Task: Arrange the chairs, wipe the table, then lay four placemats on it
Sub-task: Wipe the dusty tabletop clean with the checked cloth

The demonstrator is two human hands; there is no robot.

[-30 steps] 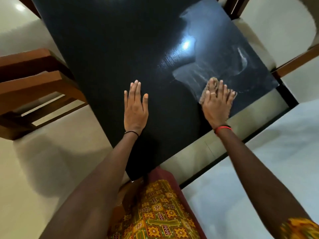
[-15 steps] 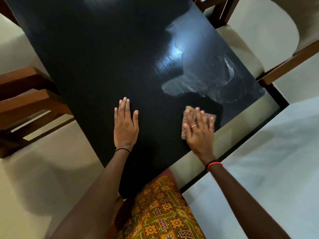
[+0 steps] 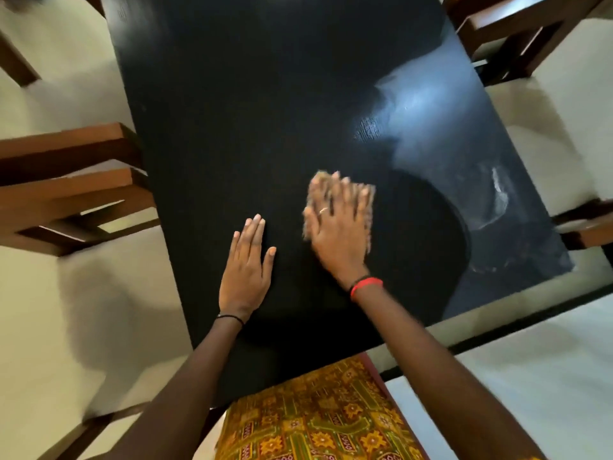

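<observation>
A black table (image 3: 265,111) fills the middle of the head view. My right hand (image 3: 338,234) presses flat on a small tan cloth (image 3: 366,194) near the table's middle; the cloth shows only past my fingertips and is blurred by motion. My left hand (image 3: 247,270) lies flat on the tabletop just left of it, fingers together, holding nothing. Wet wipe streaks (image 3: 497,194) shine on the right part of the table. A wooden chair (image 3: 66,180) stands at the table's left side, another wooden chair (image 3: 517,31) at the far right.
A chair seat edge (image 3: 590,227) pokes in at the right side of the table. Pale floor tiles (image 3: 83,293) surround the table. A dark strip (image 3: 497,333) crosses the floor beyond the near right corner. My patterned yellow garment (image 3: 315,416) touches the near table edge.
My right hand has slid the cloth left from the right edge toward the table's middle, close to my left hand. My left hand stays flat. The view has shifted right and up.
</observation>
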